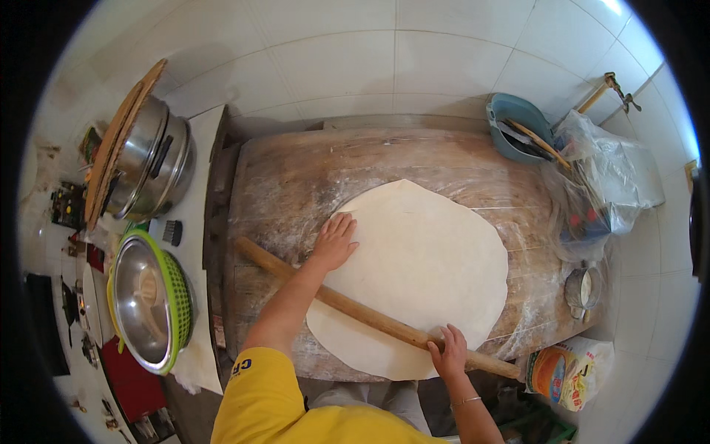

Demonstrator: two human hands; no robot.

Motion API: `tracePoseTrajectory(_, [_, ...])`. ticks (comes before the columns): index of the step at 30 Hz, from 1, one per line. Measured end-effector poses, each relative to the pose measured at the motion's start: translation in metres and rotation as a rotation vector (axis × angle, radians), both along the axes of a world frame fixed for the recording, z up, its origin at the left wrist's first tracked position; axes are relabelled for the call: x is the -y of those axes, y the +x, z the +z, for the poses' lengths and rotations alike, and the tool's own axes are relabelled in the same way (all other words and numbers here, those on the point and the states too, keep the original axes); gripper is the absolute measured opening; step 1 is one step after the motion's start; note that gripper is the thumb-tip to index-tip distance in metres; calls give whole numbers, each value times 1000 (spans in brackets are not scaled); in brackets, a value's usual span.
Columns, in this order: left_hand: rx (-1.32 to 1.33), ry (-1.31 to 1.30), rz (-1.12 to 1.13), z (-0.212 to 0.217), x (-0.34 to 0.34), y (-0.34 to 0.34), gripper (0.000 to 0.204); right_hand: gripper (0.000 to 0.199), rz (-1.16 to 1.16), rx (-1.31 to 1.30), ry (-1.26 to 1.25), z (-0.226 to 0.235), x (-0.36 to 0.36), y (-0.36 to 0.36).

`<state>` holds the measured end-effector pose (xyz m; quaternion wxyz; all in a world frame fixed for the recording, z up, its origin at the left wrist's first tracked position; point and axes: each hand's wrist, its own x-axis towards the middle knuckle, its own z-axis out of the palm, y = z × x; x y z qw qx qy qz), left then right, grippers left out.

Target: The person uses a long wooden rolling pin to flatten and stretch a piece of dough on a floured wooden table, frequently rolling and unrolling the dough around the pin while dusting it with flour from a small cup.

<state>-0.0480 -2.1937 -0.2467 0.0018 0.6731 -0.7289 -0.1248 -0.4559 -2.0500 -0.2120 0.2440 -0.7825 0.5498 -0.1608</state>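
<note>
A large round sheet of pale dough [421,259] lies flat on a floured wooden board [281,177]. Across its near part, slanting from upper left to lower right, rests a long wooden rolling pin [370,317]. My left hand [336,243] lies on the dough's left edge with fingers stretched out, and my left forearm passes over the pin. Near the pin's right end, my right hand [449,352] grips it from above, at the dough's near right edge. The underside of that grip is hidden.
A blue-grey basin [518,111] with utensils stands at the back right, beside plastic bags [599,170]. A metal cup [582,287] and a printed flour bag [566,374] are on the right. Steel pots [159,159] and a steel bowl in a green basket [174,296] stand left.
</note>
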Motion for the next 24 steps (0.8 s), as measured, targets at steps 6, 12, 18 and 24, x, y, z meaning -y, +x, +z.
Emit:
tracePoseTrajectory(6, [65,-71,-41,-22,59,12,70,47,-235,25,86,3,-15,-6])
tracePoseTrajectory(12, [80,-84,87,-29,106,-5,74,36,-460,-58,80,14,-35,-23])
tracePoseTrajectory(18, [17,-81,-134,-32,137,-56,72,29,-769,-9,-5,-2,-78,-66])
tracePoseTrajectory(24, [-301,-211,92,-53,112,-20,58,40,-466,-32,22,14,-27,-68])
